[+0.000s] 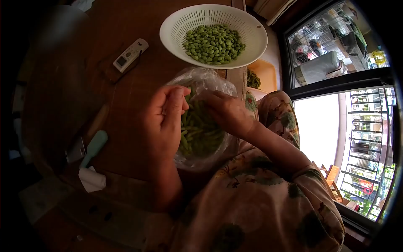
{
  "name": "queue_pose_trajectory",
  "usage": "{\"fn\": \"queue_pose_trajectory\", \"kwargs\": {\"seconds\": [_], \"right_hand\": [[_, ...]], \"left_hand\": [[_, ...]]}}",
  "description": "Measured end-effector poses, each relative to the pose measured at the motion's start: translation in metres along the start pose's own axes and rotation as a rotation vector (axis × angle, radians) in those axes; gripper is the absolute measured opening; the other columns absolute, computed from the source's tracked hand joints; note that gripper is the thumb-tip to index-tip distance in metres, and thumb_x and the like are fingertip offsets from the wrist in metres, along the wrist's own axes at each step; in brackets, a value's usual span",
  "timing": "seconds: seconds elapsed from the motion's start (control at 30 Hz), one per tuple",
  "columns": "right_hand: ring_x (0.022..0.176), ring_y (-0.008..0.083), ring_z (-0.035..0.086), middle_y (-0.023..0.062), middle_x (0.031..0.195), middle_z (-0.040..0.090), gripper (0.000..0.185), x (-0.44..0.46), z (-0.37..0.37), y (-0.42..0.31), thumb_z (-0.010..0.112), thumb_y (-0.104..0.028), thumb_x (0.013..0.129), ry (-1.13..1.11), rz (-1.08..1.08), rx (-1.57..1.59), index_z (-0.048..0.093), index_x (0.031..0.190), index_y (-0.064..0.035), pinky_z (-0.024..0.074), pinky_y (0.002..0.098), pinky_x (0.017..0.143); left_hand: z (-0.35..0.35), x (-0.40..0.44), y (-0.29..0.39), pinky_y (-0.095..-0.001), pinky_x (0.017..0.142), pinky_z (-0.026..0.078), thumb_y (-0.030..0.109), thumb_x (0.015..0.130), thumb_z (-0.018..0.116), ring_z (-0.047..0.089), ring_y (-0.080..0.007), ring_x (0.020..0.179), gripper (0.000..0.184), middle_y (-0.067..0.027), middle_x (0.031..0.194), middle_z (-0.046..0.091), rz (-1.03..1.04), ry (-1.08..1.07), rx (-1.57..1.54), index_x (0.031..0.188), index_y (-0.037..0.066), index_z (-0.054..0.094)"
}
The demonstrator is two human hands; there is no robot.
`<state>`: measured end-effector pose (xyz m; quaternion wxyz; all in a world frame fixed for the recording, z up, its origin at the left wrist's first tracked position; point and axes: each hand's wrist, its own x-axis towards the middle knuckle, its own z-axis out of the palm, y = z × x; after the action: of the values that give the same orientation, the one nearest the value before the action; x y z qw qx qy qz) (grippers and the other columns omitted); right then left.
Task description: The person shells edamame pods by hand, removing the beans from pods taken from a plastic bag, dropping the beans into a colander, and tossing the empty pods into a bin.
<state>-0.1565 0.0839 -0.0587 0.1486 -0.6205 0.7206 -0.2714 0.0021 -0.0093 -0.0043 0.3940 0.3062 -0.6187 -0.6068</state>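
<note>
A clear plastic bag (203,75) filled with green bean pods (201,128) lies open at the table's right edge, close to my body. My left hand (168,113) is at the bag's left side, fingers curled and thumb pressed down on them; whatever it pinches is hidden. My right hand (230,112) hangs over the bag from the right, its fingers bent together and dark, so their tips cannot be made out. Just beyond both hands stands a white colander (172,29) with shelled green beans (214,44) in it.
An orange tray (266,71) with pods or husks sits below the table's right edge. On the brown table (126,96) lie a remote control (131,54), a teal-handled tool (95,145) and a white folded piece (92,179). A glass door (319,122) stands at right.
</note>
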Motion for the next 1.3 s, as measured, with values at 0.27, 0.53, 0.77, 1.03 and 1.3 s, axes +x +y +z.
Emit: {"fn": "queue_pose_trajectory", "kwargs": {"seconds": [0.27,0.53,0.77,1.03,1.3], "right_hand": [[0.083,0.0401,0.062,0.0167,0.098,0.060,0.020,0.001,0.005,-0.002,0.058,-0.015,0.085,-0.091,0.041,-0.066,0.057,0.105,-0.0094,0.0505,0.0473,0.070],[0.080,0.0140,0.062,0.0058,0.086,0.063,0.021,0.007,-0.013,0.003,0.060,0.005,0.082,-0.179,0.340,0.707,0.061,0.102,-0.0032,0.0510,0.0273,0.072],[0.089,0.0089,0.059,0.0009,0.095,0.062,0.020,0.014,-0.056,-0.016,0.061,0.008,0.086,-0.080,0.160,1.144,0.061,0.103,-0.0024,0.0496,0.0241,0.078],[0.078,0.0075,0.059,0.0019,0.089,0.061,0.018,0.012,-0.058,-0.037,0.061,0.005,0.088,0.032,0.151,1.154,0.058,0.105,0.0005,0.0495,0.0211,0.069],[0.062,0.0052,0.054,0.0006,0.075,0.060,0.016,0.008,-0.057,-0.038,0.062,-0.003,0.090,-0.049,0.252,1.099,0.060,0.106,0.0015,0.0418,0.0197,0.052]], "left_hand": [[0.004,0.000,-0.004,-0.0187,0.062,0.040,0.015,0.097,0.056,0.050,-0.0047,0.068,0.018,0.0014,0.072,0.056,0.007,-0.025,-0.016,0.094,-0.001,0.065],[0.003,0.000,-0.006,-0.0204,0.064,0.043,0.016,0.096,0.058,0.053,-0.0060,0.070,0.019,-0.0011,0.075,0.060,0.015,-0.033,0.025,0.098,-0.002,0.066],[0.004,-0.003,-0.008,-0.0234,0.070,0.047,0.014,0.095,0.059,0.059,-0.0081,0.079,0.024,-0.0070,0.087,0.068,-0.056,-0.214,0.084,0.112,-0.002,0.064],[0.003,-0.006,-0.008,-0.0252,0.066,0.048,0.007,0.090,0.065,0.061,-0.0099,0.074,0.017,-0.0084,0.082,0.068,-0.002,-0.231,0.029,0.103,-0.004,0.065],[0.004,-0.004,-0.003,-0.0272,0.067,0.050,0.003,0.084,0.069,0.064,-0.0159,0.073,0.017,-0.0117,0.085,0.068,0.112,-0.205,0.184,0.100,-0.002,0.066]]}}
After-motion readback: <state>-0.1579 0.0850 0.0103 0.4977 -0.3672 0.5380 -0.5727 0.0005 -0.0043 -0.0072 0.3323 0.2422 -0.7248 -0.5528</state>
